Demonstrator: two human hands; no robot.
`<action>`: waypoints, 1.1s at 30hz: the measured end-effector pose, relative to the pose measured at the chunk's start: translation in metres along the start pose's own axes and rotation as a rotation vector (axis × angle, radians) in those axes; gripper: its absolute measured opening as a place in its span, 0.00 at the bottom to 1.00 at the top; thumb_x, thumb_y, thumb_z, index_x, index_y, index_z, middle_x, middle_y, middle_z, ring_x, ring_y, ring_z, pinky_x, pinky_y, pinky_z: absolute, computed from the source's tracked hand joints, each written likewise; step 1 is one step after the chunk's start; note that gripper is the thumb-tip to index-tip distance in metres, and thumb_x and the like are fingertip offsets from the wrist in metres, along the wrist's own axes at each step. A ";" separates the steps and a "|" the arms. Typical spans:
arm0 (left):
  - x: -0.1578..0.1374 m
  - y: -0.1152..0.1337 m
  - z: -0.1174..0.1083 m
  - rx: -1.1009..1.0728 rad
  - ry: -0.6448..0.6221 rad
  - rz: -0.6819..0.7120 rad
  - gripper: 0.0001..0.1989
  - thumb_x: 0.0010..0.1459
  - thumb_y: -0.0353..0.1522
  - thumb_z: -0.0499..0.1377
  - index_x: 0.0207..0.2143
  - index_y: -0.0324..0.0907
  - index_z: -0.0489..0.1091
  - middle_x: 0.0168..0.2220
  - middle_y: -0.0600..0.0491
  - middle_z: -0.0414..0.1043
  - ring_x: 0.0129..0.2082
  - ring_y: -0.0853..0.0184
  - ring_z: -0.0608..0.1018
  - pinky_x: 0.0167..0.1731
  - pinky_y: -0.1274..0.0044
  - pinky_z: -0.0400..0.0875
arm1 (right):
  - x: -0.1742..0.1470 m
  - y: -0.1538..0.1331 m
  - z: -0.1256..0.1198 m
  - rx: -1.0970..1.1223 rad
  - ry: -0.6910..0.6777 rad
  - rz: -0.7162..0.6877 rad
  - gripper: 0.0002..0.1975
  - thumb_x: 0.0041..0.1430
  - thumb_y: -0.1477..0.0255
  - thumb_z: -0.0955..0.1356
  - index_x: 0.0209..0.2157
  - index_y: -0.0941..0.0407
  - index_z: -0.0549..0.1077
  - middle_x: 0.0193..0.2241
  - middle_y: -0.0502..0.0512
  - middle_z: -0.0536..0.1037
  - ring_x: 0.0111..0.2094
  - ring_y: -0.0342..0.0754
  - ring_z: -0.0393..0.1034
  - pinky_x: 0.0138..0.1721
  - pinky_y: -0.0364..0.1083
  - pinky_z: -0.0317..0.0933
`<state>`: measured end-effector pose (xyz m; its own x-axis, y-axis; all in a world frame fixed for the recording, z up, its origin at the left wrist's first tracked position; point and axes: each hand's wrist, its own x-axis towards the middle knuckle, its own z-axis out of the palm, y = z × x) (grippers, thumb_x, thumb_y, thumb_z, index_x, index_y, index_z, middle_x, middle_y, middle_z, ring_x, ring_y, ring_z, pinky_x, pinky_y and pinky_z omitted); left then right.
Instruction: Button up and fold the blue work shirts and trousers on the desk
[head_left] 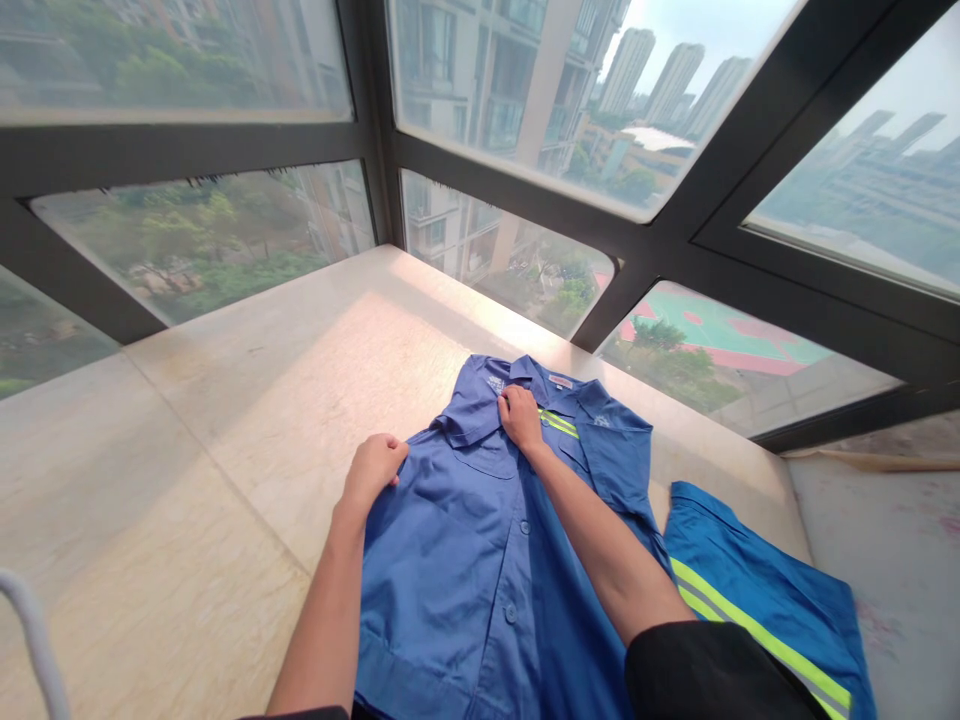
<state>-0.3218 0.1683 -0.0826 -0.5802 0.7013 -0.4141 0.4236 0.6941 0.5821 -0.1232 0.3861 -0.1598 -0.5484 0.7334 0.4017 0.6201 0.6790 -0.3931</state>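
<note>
A blue short-sleeved work shirt [442, 520] with buttons and a yellow-green reflective stripe lies spread on the pale stone sill, collar toward the windows. At its left side seam, just below the sleeve, my left hand [377, 465] has its fingers closed on the fabric edge. Higher up, my right hand [520, 415] grips the front placket near the chest, below the collar; its fingertips are partly hidden. My right forearm crosses over the shirt's right front panel and covers part of it.
Folded blue fabric [757, 570] with a reflective stripe lies to the right of the shirt. Dark window frames [517, 195] border the stone sill [247, 430] at the back. A white curved tube [34, 630] shows at the lower left. A pale floral surface [892, 540] is at the right.
</note>
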 end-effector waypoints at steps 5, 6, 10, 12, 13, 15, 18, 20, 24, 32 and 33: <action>0.007 -0.007 -0.005 0.343 0.195 0.030 0.10 0.58 0.35 0.52 0.30 0.44 0.71 0.35 0.45 0.79 0.36 0.57 0.79 0.28 0.75 0.63 | 0.000 0.001 0.000 -0.007 0.003 -0.002 0.10 0.67 0.72 0.60 0.39 0.56 0.72 0.41 0.61 0.75 0.45 0.56 0.65 0.49 0.52 0.58; 0.009 -0.008 -0.005 0.342 0.153 0.029 0.09 0.57 0.35 0.53 0.30 0.44 0.72 0.35 0.45 0.79 0.36 0.57 0.79 0.28 0.75 0.63 | 0.000 0.001 0.000 -0.008 0.005 -0.004 0.10 0.67 0.72 0.60 0.39 0.56 0.72 0.41 0.61 0.75 0.44 0.56 0.65 0.49 0.52 0.58; 0.019 -0.008 -0.002 0.258 0.055 0.063 0.08 0.55 0.37 0.57 0.33 0.44 0.74 0.37 0.47 0.80 0.38 0.58 0.79 0.32 0.75 0.65 | 0.000 0.001 0.001 -0.016 0.008 -0.003 0.10 0.67 0.71 0.60 0.39 0.55 0.72 0.42 0.61 0.75 0.44 0.56 0.65 0.49 0.52 0.58; 0.026 -0.003 0.000 0.210 0.075 0.105 0.15 0.56 0.41 0.58 0.42 0.43 0.74 0.40 0.48 0.79 0.40 0.59 0.79 0.34 0.76 0.66 | 0.000 0.001 0.001 -0.018 0.007 -0.005 0.10 0.67 0.70 0.60 0.39 0.55 0.72 0.42 0.61 0.75 0.44 0.56 0.65 0.49 0.52 0.58; 0.028 0.002 0.001 0.194 0.079 0.142 0.19 0.56 0.43 0.59 0.46 0.43 0.73 0.41 0.48 0.79 0.41 0.59 0.79 0.36 0.76 0.67 | 0.000 0.001 0.001 -0.019 0.008 -0.007 0.10 0.67 0.69 0.60 0.39 0.55 0.72 0.42 0.61 0.75 0.44 0.56 0.65 0.49 0.52 0.58; 0.033 0.011 0.007 0.189 0.070 0.249 0.23 0.54 0.43 0.61 0.50 0.43 0.72 0.42 0.48 0.78 0.42 0.60 0.78 0.37 0.76 0.67 | 0.000 0.002 0.001 -0.019 0.010 -0.009 0.10 0.67 0.68 0.60 0.39 0.55 0.72 0.41 0.61 0.75 0.44 0.56 0.65 0.49 0.52 0.58; 0.038 0.022 0.018 0.200 0.088 0.339 0.16 0.56 0.42 0.59 0.43 0.44 0.76 0.40 0.48 0.79 0.42 0.60 0.78 0.37 0.76 0.67 | 0.000 0.001 0.000 -0.026 0.007 -0.013 0.10 0.67 0.68 0.60 0.40 0.55 0.72 0.42 0.61 0.75 0.44 0.56 0.65 0.48 0.52 0.58; 0.040 0.024 0.024 0.167 0.136 0.284 0.13 0.59 0.40 0.56 0.37 0.45 0.77 0.37 0.49 0.79 0.40 0.60 0.79 0.35 0.76 0.66 | 0.000 -0.001 -0.001 -0.029 0.004 -0.021 0.10 0.68 0.68 0.60 0.40 0.56 0.72 0.42 0.61 0.75 0.44 0.56 0.65 0.48 0.51 0.58; 0.042 0.022 0.029 0.069 0.229 0.105 0.11 0.57 0.35 0.55 0.35 0.45 0.76 0.37 0.48 0.80 0.41 0.58 0.79 0.35 0.74 0.67 | -0.002 -0.005 -0.004 -0.033 0.034 -0.076 0.10 0.67 0.71 0.60 0.41 0.56 0.72 0.43 0.62 0.76 0.46 0.56 0.66 0.49 0.51 0.58; 0.044 0.029 0.029 0.181 0.242 -0.038 0.11 0.57 0.38 0.53 0.37 0.47 0.75 0.39 0.46 0.79 0.43 0.53 0.79 0.37 0.70 0.69 | -0.007 -0.015 -0.014 -0.015 0.037 -0.369 0.11 0.67 0.74 0.61 0.45 0.57 0.72 0.46 0.62 0.76 0.48 0.54 0.67 0.52 0.54 0.56; 0.046 0.030 0.029 0.181 0.233 -0.042 0.11 0.57 0.38 0.53 0.36 0.47 0.74 0.40 0.46 0.79 0.43 0.53 0.79 0.38 0.70 0.69 | -0.008 -0.019 -0.017 -0.013 -0.010 -0.438 0.11 0.67 0.72 0.62 0.47 0.58 0.72 0.47 0.63 0.76 0.49 0.55 0.66 0.52 0.54 0.56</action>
<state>-0.3157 0.2256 -0.1043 -0.7349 0.6299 -0.2513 0.5009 0.7540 0.4249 -0.1215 0.3667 -0.1417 -0.7666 0.3764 0.5203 0.3344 0.9257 -0.1769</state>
